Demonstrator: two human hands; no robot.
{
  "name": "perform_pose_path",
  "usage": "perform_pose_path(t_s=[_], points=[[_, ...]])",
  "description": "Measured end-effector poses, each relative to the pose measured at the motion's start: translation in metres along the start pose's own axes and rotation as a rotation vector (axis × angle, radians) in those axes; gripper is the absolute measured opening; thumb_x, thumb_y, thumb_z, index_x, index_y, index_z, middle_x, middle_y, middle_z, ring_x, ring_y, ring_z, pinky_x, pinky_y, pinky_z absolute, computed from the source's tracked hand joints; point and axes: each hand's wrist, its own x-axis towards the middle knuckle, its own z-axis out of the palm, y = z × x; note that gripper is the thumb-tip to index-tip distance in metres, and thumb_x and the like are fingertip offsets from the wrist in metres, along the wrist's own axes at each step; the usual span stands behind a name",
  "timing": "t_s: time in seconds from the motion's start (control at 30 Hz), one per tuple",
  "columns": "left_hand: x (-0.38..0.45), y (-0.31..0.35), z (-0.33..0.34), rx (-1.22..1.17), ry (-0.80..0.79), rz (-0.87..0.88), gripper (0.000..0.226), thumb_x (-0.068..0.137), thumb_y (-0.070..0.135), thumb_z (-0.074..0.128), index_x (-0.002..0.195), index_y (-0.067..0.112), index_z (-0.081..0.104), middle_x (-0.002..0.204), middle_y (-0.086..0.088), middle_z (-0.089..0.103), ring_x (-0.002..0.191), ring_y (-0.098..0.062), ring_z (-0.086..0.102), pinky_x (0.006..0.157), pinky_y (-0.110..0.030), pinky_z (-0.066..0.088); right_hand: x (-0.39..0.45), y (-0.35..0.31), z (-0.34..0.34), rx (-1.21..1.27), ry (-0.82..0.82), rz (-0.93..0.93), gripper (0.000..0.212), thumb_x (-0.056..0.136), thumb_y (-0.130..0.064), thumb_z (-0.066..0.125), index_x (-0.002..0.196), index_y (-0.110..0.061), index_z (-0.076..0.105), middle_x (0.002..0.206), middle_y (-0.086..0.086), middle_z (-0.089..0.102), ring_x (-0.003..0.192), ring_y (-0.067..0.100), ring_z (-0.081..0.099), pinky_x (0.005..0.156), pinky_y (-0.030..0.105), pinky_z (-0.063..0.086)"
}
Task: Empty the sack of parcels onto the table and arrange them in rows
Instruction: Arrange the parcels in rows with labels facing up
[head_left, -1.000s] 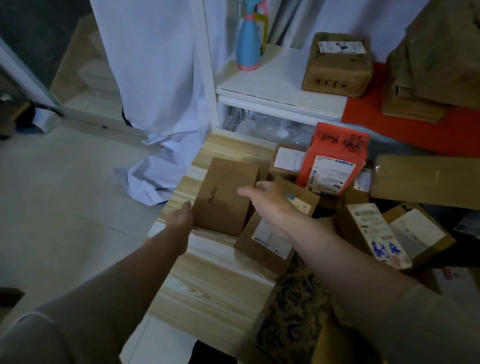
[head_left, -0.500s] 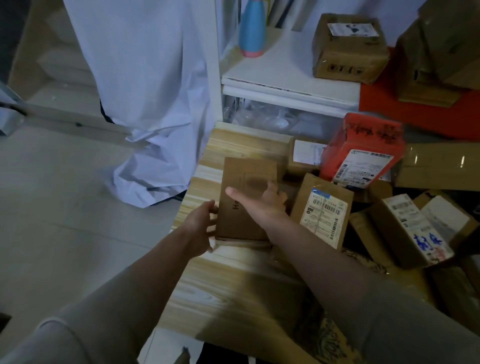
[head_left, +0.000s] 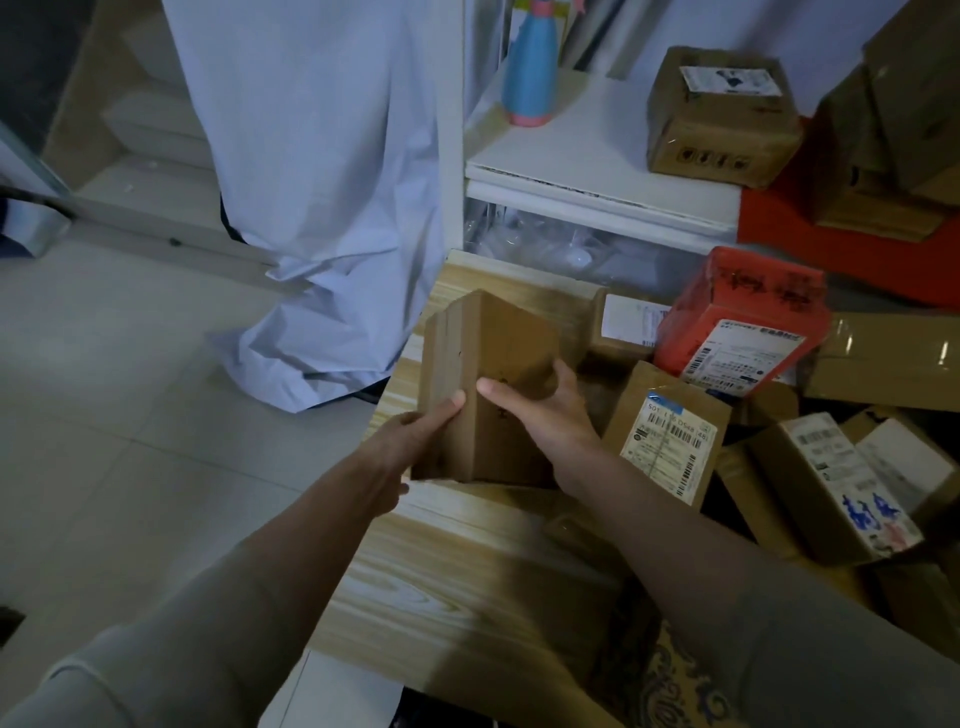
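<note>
**Two hands hold a brown box on end**

A plain brown box stands tall on the wooden table, near its far left corner. Both hands are on it. The left hand grips the box's left side, low down, with the thumb pressed on the front. The right hand wraps round the right side, with the thumb on the front and the fingers tucked behind (they are hidden there). The two thumbs nearly meet in the middle of the box.

Just to the right of the right hand leans a box with a white barcode label. Behind that one sits a red parcel, tipped up. More brown boxes lie in a heap along the right side of the table, and one has blue marks on its label.

The near part of the table, under the arms, is bare wood.
</note>
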Motion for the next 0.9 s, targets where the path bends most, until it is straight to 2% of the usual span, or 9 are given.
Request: perform_pose_path(t_s=[0.13, 0.23, 0.33, 0.43, 0.57, 0.67, 0.77, 0.83, 0.9], points=[[-0.005, 0.01, 0.008, -0.017, -0.064, 0.097, 0.1, 0.051, 0.083, 0.072, 0.131, 0.027, 0.052, 0.123, -0.002, 0.065, 0.111, -0.026, 0.064, 0.099, -0.051, 0.049, 0.001, 0.002, -0.002, 0.079, -0.005, 0.039, 0.132, 0.038, -0.078, 0.08, 0.151, -0.041, 0.024, 0.148, -0.003, 0.038, 0.128, 0.028, 0.047, 0.105, 0.054, 0.043], [-0.015, 0.024, 0.012, -0.062, -0.029, 0.173, 0.07, 0.082, 0.076, 0.051, 0.135, 0.031, 0.056, 0.132, 0.006, 0.062, 0.121, -0.023, 0.058, 0.106, -0.055, 0.041, 0.003, -0.008, -0.014, 0.213, 0.035, 0.115, 0.076, 0.065, -0.068, 0.067, 0.127, -0.026, 0.055, 0.127, 0.008, 0.059, 0.108, 0.03, 0.06, 0.097, 0.051, 0.049], [-0.023, 0.038, 0.021, -0.067, 0.022, 0.234, 0.049, 0.092, 0.058, 0.051, 0.132, 0.031, 0.06, 0.128, 0.009, 0.063, 0.115, -0.015, 0.057, 0.096, -0.041, 0.043, 0.005, -0.011, -0.028, 0.363, 0.06, 0.217, 0.03, 0.089, -0.042, 0.055, 0.109, -0.02, 0.06, 0.106, 0.012, 0.067, 0.099, 0.032, 0.063, 0.096, 0.049, 0.049], [-0.035, 0.048, 0.029, -0.056, 0.036, 0.316, 0.036, 0.088, 0.047, 0.064, 0.123, 0.035, 0.066, 0.113, 0.005, 0.068, 0.101, -0.017, 0.062, 0.078, -0.035, 0.05, 0.007, -0.01, -0.028, 0.397, 0.111, 0.217, 0.032, 0.095, -0.025, 0.053, 0.126, -0.021, 0.059, 0.119, 0.012, 0.065, 0.107, 0.033, 0.061, 0.099, 0.053, 0.047], [-0.032, 0.039, 0.029, 0.133, 0.019, 0.571, 0.032, 0.088, 0.015, 0.069, 0.116, 0.032, 0.07, 0.142, 0.009, 0.048, 0.128, -0.014, 0.045, 0.105, -0.037, 0.042, 0.006, -0.011, -0.027, 0.272, 0.069, 0.14, 0.039, 0.102, -0.009, 0.041, 0.132, -0.028, 0.058, 0.122, -0.002, 0.061, 0.116, 0.028, 0.058, 0.104, 0.051, 0.047], [-0.016, 0.021, 0.03, 0.547, 0.152, 0.605, 0.051, 0.08, 0.026, 0.078, 0.125, 0.04, 0.06, 0.15, 0.012, 0.038, 0.14, -0.021, 0.033, 0.113, -0.051, 0.034, 0.004, -0.013, -0.026, 0.146, 0.143, 0.117, 0.039, 0.105, -0.015, 0.037, 0.142, -0.023, 0.045, 0.12, -0.001, 0.053, 0.115, 0.027, 0.052, 0.1, 0.042, 0.042], [-0.005, 0.007, 0.028, 0.557, 0.435, 0.473, 0.076, 0.081, 0.033, 0.077, 0.147, 0.026, 0.042, 0.158, -0.006, 0.027, 0.144, -0.029, 0.026, 0.117, -0.051, 0.026, 0.004, -0.015, -0.022, 0.113, 0.158, 0.102, 0.048, 0.101, -0.046, 0.041, 0.142, -0.02, 0.045, 0.131, 0.003, 0.056, 0.116, 0.029, 0.054, 0.095, 0.043, 0.04], [-0.002, 0.0, 0.024, 0.38, 0.424, 0.35, 0.077, 0.084, 0.033, 0.074, 0.15, 0.015, 0.036, 0.157, -0.012, 0.031, 0.143, -0.03, 0.032, 0.115, -0.047, 0.032, 0.005, -0.013, -0.021, 0.043, 0.117, 0.097, 0.061, 0.095, -0.058, 0.046, 0.14, -0.018, 0.047, 0.138, 0.004, 0.055, 0.12, 0.029, 0.054, 0.096, 0.044, 0.041], [-0.005, -0.005, 0.025, 0.309, 0.329, 0.216, 0.076, 0.089, 0.036, 0.069, 0.151, 0.011, 0.034, 0.154, -0.014, 0.037, 0.137, -0.032, 0.04, 0.106, -0.043, 0.041, 0.008, -0.006, -0.018, 0.0, 0.094, 0.068, 0.052, 0.093, -0.046, 0.06, 0.133, -0.015, 0.051, 0.133, 0.003, 0.06, 0.111, 0.024, 0.059, 0.086, 0.037, 0.047]])
